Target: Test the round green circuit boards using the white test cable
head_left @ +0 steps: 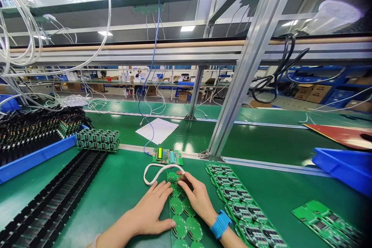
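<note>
Green PCB panel (pixel 176 206) looks light, stiff, likely brittle at joints; grip by edges. Left hand (pixel 149 207) spread along its edge; right hand (pixel 199 197) bunched at far end, can't tell if gripping.

Glossy across the green table (pixel 124 186) — smooth metal in the slanted post (pixel 244 69). At left, black plastic in the slatted strip (pixel 55 197); at right, smooth blue plastic in the bin (pixel 345 166). Far, white paper in the sheet (pixel 157 131); nearer, smooth green on the circuit board (pixel 176 205) — matt white on the cord (pixel 148 174).
</note>
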Demonstrator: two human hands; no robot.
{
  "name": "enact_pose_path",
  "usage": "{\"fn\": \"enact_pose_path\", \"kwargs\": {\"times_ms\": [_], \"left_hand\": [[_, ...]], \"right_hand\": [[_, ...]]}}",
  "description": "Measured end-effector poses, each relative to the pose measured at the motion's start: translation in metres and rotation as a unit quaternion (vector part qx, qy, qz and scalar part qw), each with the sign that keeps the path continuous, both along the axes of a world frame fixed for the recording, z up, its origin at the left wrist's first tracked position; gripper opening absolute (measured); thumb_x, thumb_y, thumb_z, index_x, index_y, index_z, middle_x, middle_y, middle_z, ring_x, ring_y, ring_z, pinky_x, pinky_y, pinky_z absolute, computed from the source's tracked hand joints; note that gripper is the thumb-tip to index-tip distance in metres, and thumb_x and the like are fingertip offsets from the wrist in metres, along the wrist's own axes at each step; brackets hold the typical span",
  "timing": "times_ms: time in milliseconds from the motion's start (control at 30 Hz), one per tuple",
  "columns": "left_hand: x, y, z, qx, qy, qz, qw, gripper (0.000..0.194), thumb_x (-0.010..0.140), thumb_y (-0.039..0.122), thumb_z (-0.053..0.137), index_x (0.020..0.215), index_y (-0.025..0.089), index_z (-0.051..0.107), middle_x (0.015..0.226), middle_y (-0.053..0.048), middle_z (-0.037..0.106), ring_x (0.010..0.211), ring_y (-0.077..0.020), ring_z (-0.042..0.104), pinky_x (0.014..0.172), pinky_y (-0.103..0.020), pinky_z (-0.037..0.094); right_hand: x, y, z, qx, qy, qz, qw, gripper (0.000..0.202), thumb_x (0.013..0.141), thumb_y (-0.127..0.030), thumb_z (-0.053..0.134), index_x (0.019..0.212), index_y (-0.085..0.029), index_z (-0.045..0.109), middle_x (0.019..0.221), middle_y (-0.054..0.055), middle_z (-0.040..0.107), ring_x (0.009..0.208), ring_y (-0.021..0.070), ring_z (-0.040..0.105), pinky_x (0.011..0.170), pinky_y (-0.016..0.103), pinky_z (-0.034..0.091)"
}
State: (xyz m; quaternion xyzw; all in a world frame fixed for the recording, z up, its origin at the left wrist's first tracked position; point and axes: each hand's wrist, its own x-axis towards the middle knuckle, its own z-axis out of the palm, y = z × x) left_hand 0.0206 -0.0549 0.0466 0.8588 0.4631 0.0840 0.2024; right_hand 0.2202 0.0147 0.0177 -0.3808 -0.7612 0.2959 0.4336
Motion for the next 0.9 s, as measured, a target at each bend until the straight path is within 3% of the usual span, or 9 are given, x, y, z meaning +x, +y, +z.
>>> {"fn": "enact_pose_path", "kwargs": {"times_ms": [200, 467, 900], "left_hand": [[0.0, -0.001, -0.001, -0.004, -0.001, 0.007, 1.0, 0.081, 0.083, 0.045, 0.065, 0.146, 0.01, 0.028, 0.155, -0.014, 0.018, 0.143, -0.0283, 0.013, 0.118, -0.049, 0.011], [0.0, -0.001, -0.001, -0.005, -0.001, 0.001, 1.0, 0.081, 0.084, 0.044, 0.064, 0.147, 0.01, 0.026, 0.155, -0.014, 0.017, 0.143, -0.029, 0.013, 0.117, -0.051, 0.01], [-0.003, 0.0, -0.002, 0.02, 0.021, -0.009, 1.0, 0.085, 0.084, 0.042, 0.068, 0.148, 0.01, 0.023, 0.154, -0.017, 0.017, 0.142, -0.0312, 0.018, 0.116, -0.05, 0.019]], "right_hand": [[0.01, -0.014, 0.008, -0.042, -0.026, 0.054, 0.997, 0.024, 0.09, -0.034, 0.052, 0.1, -0.016, 0.064, 0.078, 0.002, 0.066, 0.071, 0.0181, 0.061, 0.07, 0.025, 0.048], [0.01, -0.015, 0.007, -0.061, -0.018, 0.056, 0.996, 0.022, 0.089, -0.033, 0.053, 0.1, -0.017, 0.064, 0.084, 0.004, 0.068, 0.076, 0.0192, 0.062, 0.072, 0.026, 0.047], [0.005, -0.017, 0.005, 0.011, -0.088, 0.065, 0.994, 0.011, 0.092, -0.023, 0.05, 0.086, -0.019, 0.058, 0.08, 0.003, 0.065, 0.072, 0.0186, 0.058, 0.068, 0.026, 0.044]]}}
